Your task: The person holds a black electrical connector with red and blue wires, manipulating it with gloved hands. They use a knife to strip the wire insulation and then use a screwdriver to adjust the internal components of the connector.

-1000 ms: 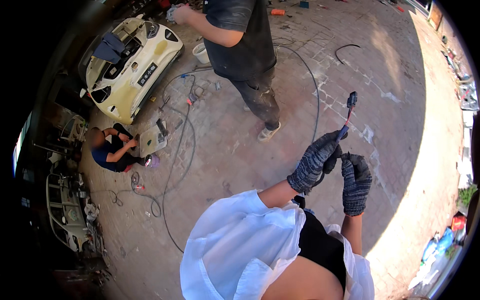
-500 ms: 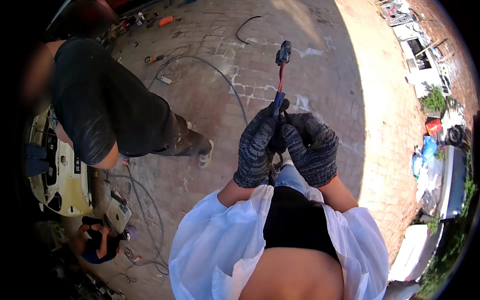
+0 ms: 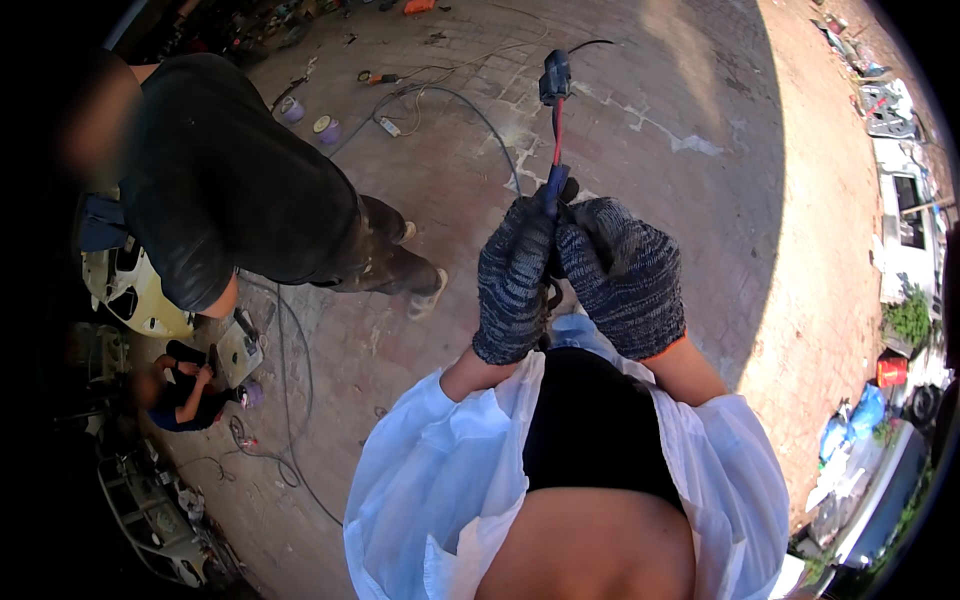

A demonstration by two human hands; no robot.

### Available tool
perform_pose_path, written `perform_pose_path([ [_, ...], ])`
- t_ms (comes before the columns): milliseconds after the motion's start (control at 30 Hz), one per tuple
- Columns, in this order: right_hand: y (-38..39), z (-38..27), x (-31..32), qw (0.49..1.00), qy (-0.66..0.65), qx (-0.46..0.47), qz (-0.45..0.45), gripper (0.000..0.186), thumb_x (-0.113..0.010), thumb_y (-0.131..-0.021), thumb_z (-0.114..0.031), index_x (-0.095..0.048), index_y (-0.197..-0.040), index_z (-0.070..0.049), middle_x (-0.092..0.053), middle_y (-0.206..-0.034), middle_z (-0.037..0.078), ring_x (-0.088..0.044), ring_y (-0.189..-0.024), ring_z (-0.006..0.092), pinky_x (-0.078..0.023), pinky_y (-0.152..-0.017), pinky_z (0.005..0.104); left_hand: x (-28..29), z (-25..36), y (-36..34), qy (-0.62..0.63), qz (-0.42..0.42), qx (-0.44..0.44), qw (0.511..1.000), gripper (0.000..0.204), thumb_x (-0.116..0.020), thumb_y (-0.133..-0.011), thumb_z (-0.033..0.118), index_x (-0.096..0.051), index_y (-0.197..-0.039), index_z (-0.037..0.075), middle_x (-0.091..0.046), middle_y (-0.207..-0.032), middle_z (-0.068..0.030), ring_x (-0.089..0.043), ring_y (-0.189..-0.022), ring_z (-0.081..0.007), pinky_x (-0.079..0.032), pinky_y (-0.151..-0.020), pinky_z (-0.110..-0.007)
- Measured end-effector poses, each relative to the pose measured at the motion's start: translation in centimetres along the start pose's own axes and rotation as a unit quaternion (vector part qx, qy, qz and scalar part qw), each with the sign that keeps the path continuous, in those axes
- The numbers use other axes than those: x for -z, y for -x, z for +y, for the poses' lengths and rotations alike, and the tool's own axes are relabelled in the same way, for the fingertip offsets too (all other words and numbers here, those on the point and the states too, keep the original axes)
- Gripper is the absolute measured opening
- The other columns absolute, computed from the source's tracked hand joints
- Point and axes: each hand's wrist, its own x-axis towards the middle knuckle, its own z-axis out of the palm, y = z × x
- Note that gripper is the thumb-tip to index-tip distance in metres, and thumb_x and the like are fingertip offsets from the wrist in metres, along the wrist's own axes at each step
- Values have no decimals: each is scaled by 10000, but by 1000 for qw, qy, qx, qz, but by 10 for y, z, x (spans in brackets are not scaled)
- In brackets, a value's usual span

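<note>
A wiring harness stands up from between my hands. It ends in a dark plug connector (image 3: 555, 78), with a red wire (image 3: 559, 135) and a darker one leading down from it. Below these, a dark blue tape wrapping (image 3: 553, 185) covers the wires. My left hand (image 3: 510, 285), in a grey-black knitted glove, is closed round the wrapped part with the thumb along it. Pressed close beside it, my right hand (image 3: 622, 280) wears a matching glove with an orange cuff, its thumb and fingers pinched on the harness. The lower harness is mostly hidden by the gloves.
A person in dark clothes (image 3: 240, 180) stands close on my left. Another person (image 3: 185, 390) sits low beyond, near a yellow car body part (image 3: 135, 290). Cables (image 3: 285, 400) run over the paving (image 3: 680, 200). Scrap and a blue bag (image 3: 865, 410) line the right side.
My right hand's fingers have closed in against the left glove and the harness. The connector leans slightly more to the left. The surroundings have shifted with my head, and the standing person appears farther right.
</note>
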Motion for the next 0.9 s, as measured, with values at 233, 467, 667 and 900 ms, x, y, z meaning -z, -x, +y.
perform_pose_path([
  [233,-37,31,62,994,66,57,-63,157,-679,-898,-201,-681,-970,-61,-675,-763,160,-680,-689,337,-540,-633,390,-57,-29,-30,31,42,-23,998,346,-588,-1013,148,-598,-1317,-16,-623,-1328,-134,-586,-1208,-189,-442,-1057,-318],
  [467,-52,53,87,983,31,110,-143,251,-645,-920,-275,-635,-1054,-63,-684,-830,156,-669,-725,354,-519,-638,449,-71,-38,-28,99,71,3,993,333,-667,-953,93,-630,-1271,3,-637,-1275,-95,-613,-1161,-179,-473,-1018,-306],
  [667,-58,66,97,987,19,84,-133,244,-650,-900,-229,-679,-1084,-72,-690,-830,171,-679,-741,361,-539,-659,426,-74,-48,-41,10,82,49,995,523,-735,-896,178,-568,-1351,-19,-617,-1333,-123,-628,-1171,-224,-506,-1027,-376],
  [900,-62,74,106,988,51,23,-141,260,-666,-888,-207,-700,-1115,-86,-698,-856,184,-693,-775,358,-556,-682,397,-74,-66,-54,37,53,48,997,478,-721,-905,169,-585,-1324,-16,-637,-1296,-119,-640,-1144,-225,-517,-1012,-369],
])
